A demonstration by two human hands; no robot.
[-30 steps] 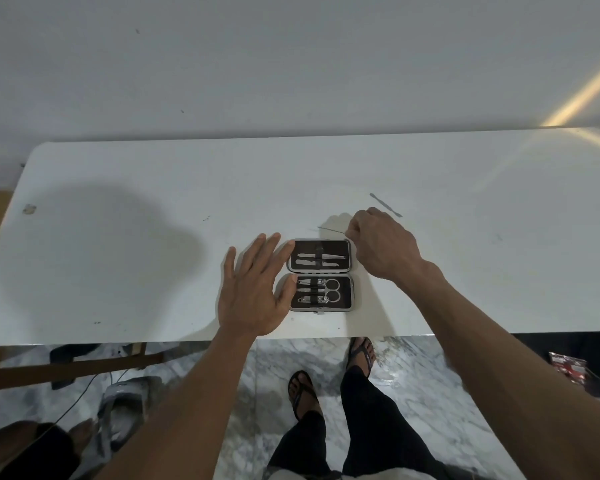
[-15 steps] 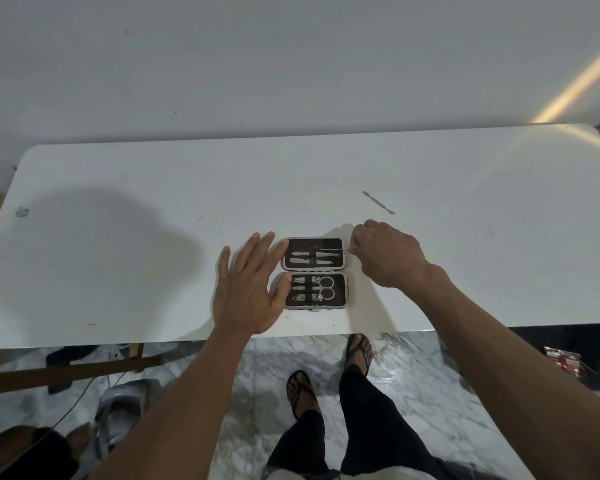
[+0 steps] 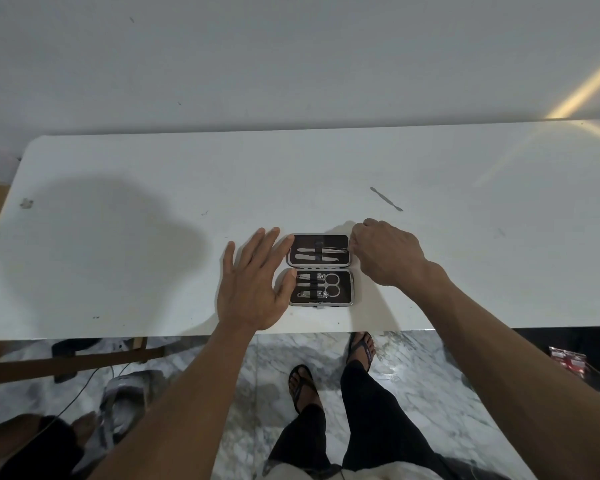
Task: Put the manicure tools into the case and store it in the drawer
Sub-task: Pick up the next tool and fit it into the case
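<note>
- My left hand (image 3: 253, 289) lies flat on the white table (image 3: 118, 271), palm down, fingers spread and released, grasping nothing.
- Just to the right of that hand sits the open manicure case (image 3: 321, 269), laid out as two dark-lined halves with silver rims, one beyond the other. My left thumb and forefinger touch the case's left edge.
- The half of the case nearer to me holds a pair of scissors (image 3: 326, 285) with round handles, and a few small tools strapped beside it, close to my left thumb.
- The farther half holds slim metal tools lying side by side, lengthwise.
- My right hand (image 3: 387, 252) hovers at the right edge of the farther half, knuckles up, fingers curled in. The fingertips sit at the end of a thin tool (image 3: 335, 250) in that half. The fingertips are hidden under the hand, so I cannot tell whether they grip the tool.
- Beyond my right hand, apart from the case, one slender metal tool (image 3: 386, 198) lies loose on the table, set at a slant.
- Below the table's near edge, my feet in sandals stand on a marble-patterned floor (image 3: 413, 375).
</note>
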